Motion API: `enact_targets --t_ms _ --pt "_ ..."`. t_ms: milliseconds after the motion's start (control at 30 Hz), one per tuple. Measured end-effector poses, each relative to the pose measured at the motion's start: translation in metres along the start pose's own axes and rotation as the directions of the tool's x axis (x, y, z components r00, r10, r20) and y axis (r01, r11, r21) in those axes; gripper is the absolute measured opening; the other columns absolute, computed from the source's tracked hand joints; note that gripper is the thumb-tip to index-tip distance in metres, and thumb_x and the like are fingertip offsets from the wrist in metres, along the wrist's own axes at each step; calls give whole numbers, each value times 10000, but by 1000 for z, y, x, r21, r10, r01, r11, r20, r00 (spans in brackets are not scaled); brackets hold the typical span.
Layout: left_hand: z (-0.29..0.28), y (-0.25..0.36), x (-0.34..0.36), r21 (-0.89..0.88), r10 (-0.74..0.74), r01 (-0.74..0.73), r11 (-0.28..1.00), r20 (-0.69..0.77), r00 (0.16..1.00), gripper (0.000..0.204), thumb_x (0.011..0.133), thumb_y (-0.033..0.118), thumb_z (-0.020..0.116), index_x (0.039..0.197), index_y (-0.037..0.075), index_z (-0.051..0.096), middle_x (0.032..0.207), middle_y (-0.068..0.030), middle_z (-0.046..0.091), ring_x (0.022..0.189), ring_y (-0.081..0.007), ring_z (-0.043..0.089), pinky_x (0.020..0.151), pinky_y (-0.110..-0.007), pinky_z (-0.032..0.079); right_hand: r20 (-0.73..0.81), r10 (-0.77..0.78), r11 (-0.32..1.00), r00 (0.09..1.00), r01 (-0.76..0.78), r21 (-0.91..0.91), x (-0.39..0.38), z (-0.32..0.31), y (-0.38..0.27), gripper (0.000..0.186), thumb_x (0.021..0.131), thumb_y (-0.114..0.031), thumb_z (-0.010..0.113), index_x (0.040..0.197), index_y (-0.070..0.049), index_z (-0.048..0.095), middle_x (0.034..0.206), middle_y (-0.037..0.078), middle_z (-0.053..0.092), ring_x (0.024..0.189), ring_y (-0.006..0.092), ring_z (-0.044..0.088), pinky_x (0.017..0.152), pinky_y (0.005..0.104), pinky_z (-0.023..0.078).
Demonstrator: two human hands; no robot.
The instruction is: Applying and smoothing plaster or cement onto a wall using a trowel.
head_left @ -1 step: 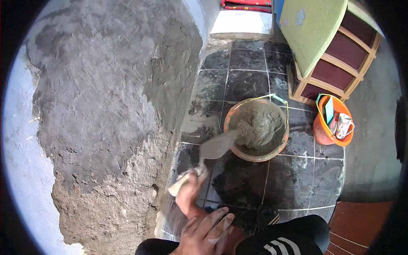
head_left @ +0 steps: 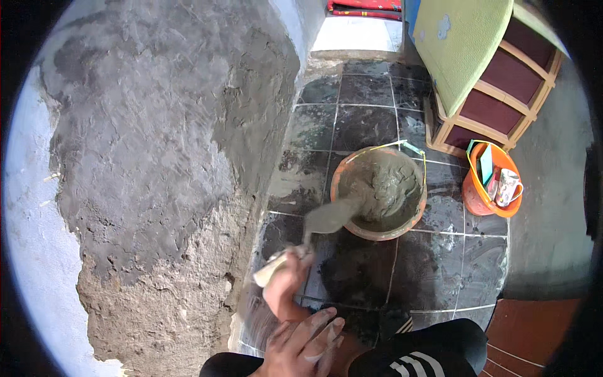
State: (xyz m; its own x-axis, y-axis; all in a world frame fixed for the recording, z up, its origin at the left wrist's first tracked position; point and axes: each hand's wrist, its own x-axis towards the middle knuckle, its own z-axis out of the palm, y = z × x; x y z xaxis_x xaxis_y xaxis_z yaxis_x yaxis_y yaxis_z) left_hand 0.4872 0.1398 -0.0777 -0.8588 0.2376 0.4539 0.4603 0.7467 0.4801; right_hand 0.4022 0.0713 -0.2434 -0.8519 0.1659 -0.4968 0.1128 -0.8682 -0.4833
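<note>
My right hand (head_left: 286,279) is closed around the pale handle of a trowel (head_left: 328,215). The trowel's mortar-smeared blade points up and right, its tip over the left rim of an orange bucket (head_left: 336,164). Inside that bucket lies wet grey mortar (head_left: 392,185), heaped in the middle. Across my right forearm rests my left hand (head_left: 304,342), its fingers stretched out and marked with pale smears. To the left rises a wall with fresh grey plaster (head_left: 144,125) above a rough, uncoated patch (head_left: 163,308).
Dark floor tiles (head_left: 367,125) surround the bucket. A smaller orange bucket (head_left: 480,204) with a patterned mug (head_left: 506,186) stands at the right. Behind it are a brown-framed cabinet (head_left: 493,113) and a leaning light-green panel (head_left: 461,53). My knees in black trousers (head_left: 433,345) frame the near side.
My right hand has shifted slightly right and up, bringing the trowel's tip further over the mortar bucket. My left hand stays almost where it was on the forearm.
</note>
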Motion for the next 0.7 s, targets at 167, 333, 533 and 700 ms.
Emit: enact_targets --t_ms 167,333,533,700 --pt "-3 1 -8 30 99 -96 995 -106 989 274 858 -2 633 1127 -29 586 1068 -238 660 848 -343 695 647 -386 532 -237 78 997 968 -81 -2 13 6 -63 279 976 -234 498 1180 -61 419 939 92 518 759 220 553 702 380 508" --pt "-7 6 -11 16 138 -137 990 -102 985 267 849 2 637 1111 -7 589 1038 -233 665 808 -331 695 621 -359 530 -125 447 868 886 -396 299 43 5 -79 189 1009 -305 437 997 -116 440 876 50 484 758 212 514 727 404 471" --pt "-3 11 -6 -1 156 -158 987 -162 974 324 827 -5 660 1137 -11 563 1015 -229 659 810 -352 688 597 -382 521 111 510 779 853 -512 362 100 2 -74 276 1011 -363 441 1041 -88 446 915 84 487 747 218 500 662 364 473" --pt "4 15 -1 1 159 -160 987 -141 977 328 823 -16 677 1129 -22 558 1019 -229 654 828 -359 694 594 -381 518 126 468 777 875 -475 414 132 9 -58 341 996 -418 470 1104 -97 430 976 119 493 746 230 498 673 408 474"
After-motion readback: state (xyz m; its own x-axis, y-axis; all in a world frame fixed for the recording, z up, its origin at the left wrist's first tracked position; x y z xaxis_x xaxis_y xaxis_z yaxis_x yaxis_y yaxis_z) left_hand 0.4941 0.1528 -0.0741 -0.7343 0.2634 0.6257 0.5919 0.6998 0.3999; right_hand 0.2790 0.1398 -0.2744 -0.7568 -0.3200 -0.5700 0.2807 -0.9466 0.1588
